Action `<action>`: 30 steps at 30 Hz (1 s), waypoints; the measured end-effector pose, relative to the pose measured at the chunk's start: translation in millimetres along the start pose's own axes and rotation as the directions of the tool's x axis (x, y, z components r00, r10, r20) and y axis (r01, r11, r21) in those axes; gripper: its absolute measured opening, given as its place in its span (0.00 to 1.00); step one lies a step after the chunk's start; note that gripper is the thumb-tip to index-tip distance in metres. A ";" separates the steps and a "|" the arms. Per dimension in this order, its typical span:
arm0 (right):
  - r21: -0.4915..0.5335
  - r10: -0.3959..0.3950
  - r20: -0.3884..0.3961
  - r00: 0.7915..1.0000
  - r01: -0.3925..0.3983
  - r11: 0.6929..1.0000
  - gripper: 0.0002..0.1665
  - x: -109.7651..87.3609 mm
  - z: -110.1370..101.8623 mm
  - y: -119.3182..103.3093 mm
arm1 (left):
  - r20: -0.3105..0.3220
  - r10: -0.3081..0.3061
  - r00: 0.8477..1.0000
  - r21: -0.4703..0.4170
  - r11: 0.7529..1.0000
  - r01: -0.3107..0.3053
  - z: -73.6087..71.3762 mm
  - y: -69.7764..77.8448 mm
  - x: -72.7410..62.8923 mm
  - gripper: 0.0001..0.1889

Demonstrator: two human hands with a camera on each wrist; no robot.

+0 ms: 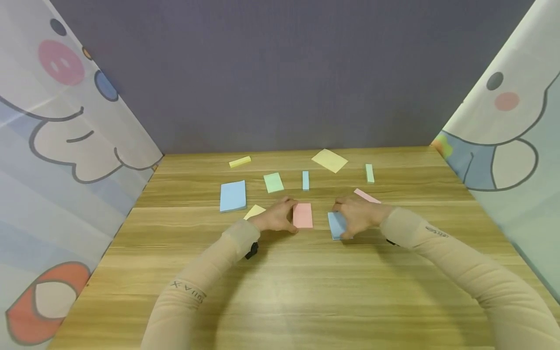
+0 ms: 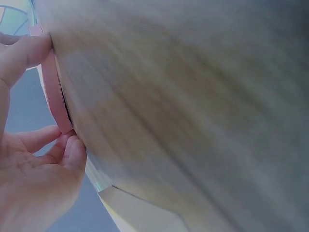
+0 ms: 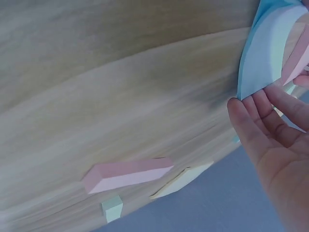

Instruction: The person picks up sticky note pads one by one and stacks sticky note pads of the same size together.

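Note:
Near the middle of the wooden table, my left hand (image 1: 276, 215) grips a pink sticky-note pad (image 1: 303, 216) by its edges, thumb at one end and fingers at the other. The left wrist view shows the thick side of this pink pad (image 2: 54, 89) between them. To the right, my right hand (image 1: 359, 214) holds a blue sticky-note pad (image 1: 335, 225) and covers part of it. Seen from the right wrist, this blue pad (image 3: 265, 58) looks bowed, with thumb and fingertips pinching its lower edge. A gap separates the two pads.
Behind the hands lie a large blue pad (image 1: 233, 196), a green pad (image 1: 273, 182), a yellow pad (image 1: 330, 160), and narrow yellow (image 1: 239, 162), blue (image 1: 305, 180), green (image 1: 369, 173) and pink (image 1: 367, 196) pads. Another yellow pad (image 1: 254, 211) sits by my left wrist.

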State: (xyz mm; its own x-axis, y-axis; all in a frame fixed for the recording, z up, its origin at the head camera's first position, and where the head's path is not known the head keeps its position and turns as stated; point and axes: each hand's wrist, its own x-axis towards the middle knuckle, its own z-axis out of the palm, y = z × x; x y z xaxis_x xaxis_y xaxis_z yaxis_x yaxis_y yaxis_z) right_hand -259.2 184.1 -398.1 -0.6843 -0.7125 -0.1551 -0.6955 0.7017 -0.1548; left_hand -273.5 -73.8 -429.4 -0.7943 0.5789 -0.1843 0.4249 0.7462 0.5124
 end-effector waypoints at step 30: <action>0.086 -0.006 0.086 0.996 -0.002 0.996 0.52 1.6 6.3 2.1 | 0.012 -0.021 1.000 0.018 1.000 0.021 -0.1 0.1 0.3 0.45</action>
State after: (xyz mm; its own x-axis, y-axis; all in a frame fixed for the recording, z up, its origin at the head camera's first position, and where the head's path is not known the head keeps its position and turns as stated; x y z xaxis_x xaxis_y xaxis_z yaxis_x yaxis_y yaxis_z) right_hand -260.3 184.5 -404.9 -0.6590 -0.7138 -0.2372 -0.6728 0.7004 -0.2383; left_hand -273.7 -73.6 -429.4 -0.7979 0.5667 -0.2055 0.4157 0.7642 0.4931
